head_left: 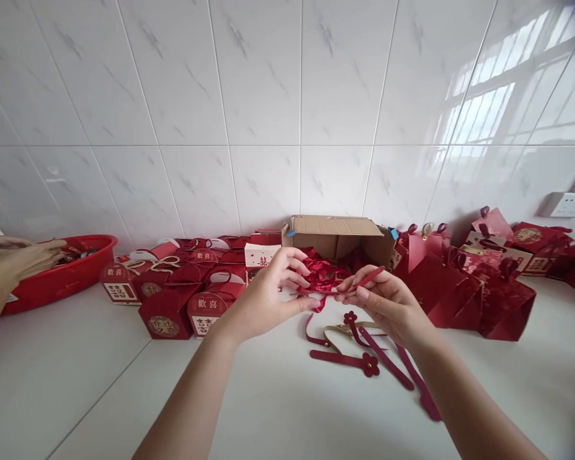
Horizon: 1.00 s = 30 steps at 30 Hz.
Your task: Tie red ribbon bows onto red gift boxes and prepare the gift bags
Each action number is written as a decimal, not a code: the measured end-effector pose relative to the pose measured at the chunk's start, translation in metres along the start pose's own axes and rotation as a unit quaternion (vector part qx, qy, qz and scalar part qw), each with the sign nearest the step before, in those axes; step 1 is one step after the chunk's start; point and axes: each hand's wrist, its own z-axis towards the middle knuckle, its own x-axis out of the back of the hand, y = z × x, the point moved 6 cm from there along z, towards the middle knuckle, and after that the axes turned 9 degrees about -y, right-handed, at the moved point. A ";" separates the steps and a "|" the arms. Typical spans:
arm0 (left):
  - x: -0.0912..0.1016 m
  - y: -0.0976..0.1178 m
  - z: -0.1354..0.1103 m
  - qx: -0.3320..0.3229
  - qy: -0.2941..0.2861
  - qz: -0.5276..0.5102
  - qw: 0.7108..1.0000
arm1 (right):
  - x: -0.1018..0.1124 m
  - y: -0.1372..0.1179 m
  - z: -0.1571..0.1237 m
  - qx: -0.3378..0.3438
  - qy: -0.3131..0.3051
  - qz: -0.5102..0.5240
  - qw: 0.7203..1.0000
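My right hand pinches a dark red strap between thumb and fingers. One end of the strap points up to the right, while the rest stretches left toward my left hand. That hand is open, its fingers curved and apart from the thumb, with the strap's left end in the gap; whether it touches the skin I cannot tell. Below my hands lie several loose straps, among them a red strap with a flower-shaped end, a purple strap and a gold one.
An open cardboard box with shiny red ribbon stands against the tiled wall. Red gift boxes are at left, red gift bags at right. Another person's hands reach into a red basin at far left.
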 end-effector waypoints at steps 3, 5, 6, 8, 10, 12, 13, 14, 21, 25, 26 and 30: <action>0.010 0.000 -0.001 -0.027 0.032 -0.026 0.999 | -0.004 0.001 0.001 0.015 -0.008 0.044 0.999; 0.013 0.001 -0.002 -0.040 0.018 -0.025 0.999 | -0.005 0.001 0.001 0.026 -0.011 0.057 0.998; 0.014 0.001 -0.003 -0.039 0.012 -0.018 0.999 | -0.006 0.001 0.001 0.028 -0.011 0.062 0.998; 0.017 0.001 -0.005 -0.033 0.013 0.002 0.999 | -0.007 0.003 0.001 0.024 -0.010 0.069 0.997; 0.020 0.003 -0.007 -0.031 0.026 0.029 0.999 | -0.007 0.006 0.002 0.016 -0.008 0.073 0.997; 0.022 0.006 -0.009 -0.038 0.036 0.061 0.997 | -0.006 0.009 0.003 0.008 -0.004 0.059 0.998; 0.023 0.008 -0.009 -0.044 0.043 0.077 0.995 | -0.003 0.009 0.003 0.010 0.012 0.040 0.999; 0.024 0.010 -0.010 -0.051 0.049 0.094 0.993 | 0.003 0.008 0.003 0.019 0.047 0.011 0.999; 0.016 0.024 -0.012 -0.138 0.059 0.195 0.969 | 0.006 -0.032 -0.013 0.166 0.217 -0.343 0.899; 0.002 0.032 -0.012 -0.197 0.036 0.218 0.955 | -0.035 -0.035 -0.010 0.182 0.088 -0.492 0.847; 0.000 0.034 -0.012 -0.206 0.035 0.224 0.952 | -0.040 -0.034 -0.010 0.177 0.082 -0.517 0.833; -0.009 0.044 -0.014 -0.242 0.050 0.263 0.933 | -0.044 -0.026 -0.009 0.136 0.069 -0.474 0.867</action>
